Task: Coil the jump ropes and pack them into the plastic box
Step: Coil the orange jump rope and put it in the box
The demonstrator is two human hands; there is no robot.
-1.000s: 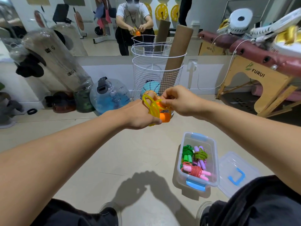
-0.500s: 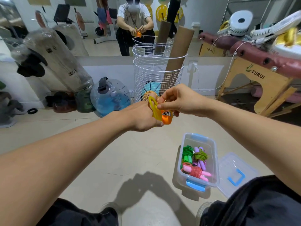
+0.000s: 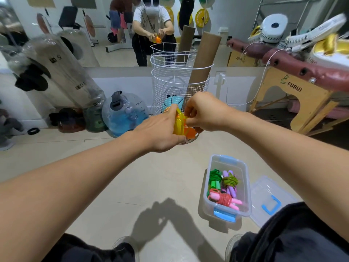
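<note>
- Rope (image 3: 178, 122), a glossy yellow plastic cord wound round orange handles, was held up at about 12 o'clock from the box, in front of the basket.
- Its yellow loops ran roughly upright, their long axis tipped slightly toward 11 o'clock; the orange end showed at the bottom.
- Left hand (image 3: 160, 132) had its fingers curled round the bundle, gripping it from the 9 o'clock side.
- Right hand (image 3: 204, 112) pinched the cord with bent fingertips from the 3 o'clock side, touching the bundle.
- Box (image 3: 246, 188), clear smooth plastic, oblong with rounded corners and blue latches, lay on the pale floor with its long axis running from 6 to 12 o'clock.
- Inside it were three coiled ropes: green (image 3: 215, 178), purple-handled (image 3: 230, 183) and pink-handled (image 3: 224, 200) with red cord.
- Lid (image 3: 268, 195), clear with a blue handle, lay flat just beside the box at 3 o'clock.
- Basket (image 3: 170, 86), round white wire mesh, held a brown cardboard tube (image 3: 203, 57) leaning toward 1 o'clock.
</note>
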